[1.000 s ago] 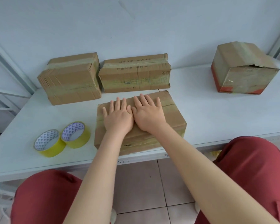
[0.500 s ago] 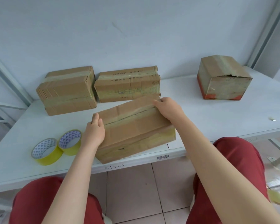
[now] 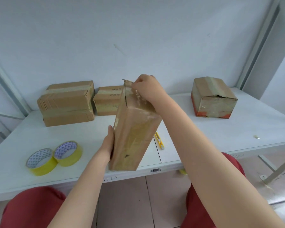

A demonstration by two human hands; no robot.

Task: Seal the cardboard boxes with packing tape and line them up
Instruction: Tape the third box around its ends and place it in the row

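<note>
I hold a taped cardboard box (image 3: 135, 134) stood on end above the front edge of the white table (image 3: 204, 137), leaning slightly. My left hand (image 3: 108, 143) holds its lower left side, with the fingers hidden behind it. My right hand (image 3: 148, 89) curls over the top end, where a flap corner sticks up. Two taped boxes stand side by side at the back: a larger one (image 3: 67, 102) on the left and a flatter one (image 3: 108, 101) partly hidden behind the held box. Another box (image 3: 212, 97) with red bottom edges sits at the far right.
Two yellow tape rolls (image 3: 39, 162) (image 3: 68, 153) lie side by side at the front left. A yellow utility knife (image 3: 160, 140) lies just right of the held box. Small bits (image 3: 257, 137) lie near the table's right edge. My red-trousered knees are under the table front.
The box lay flat under both palms, then both hands took its ends. Now it is lifted and turned upright, uncovering the yellow knife. The view has tilted up.
</note>
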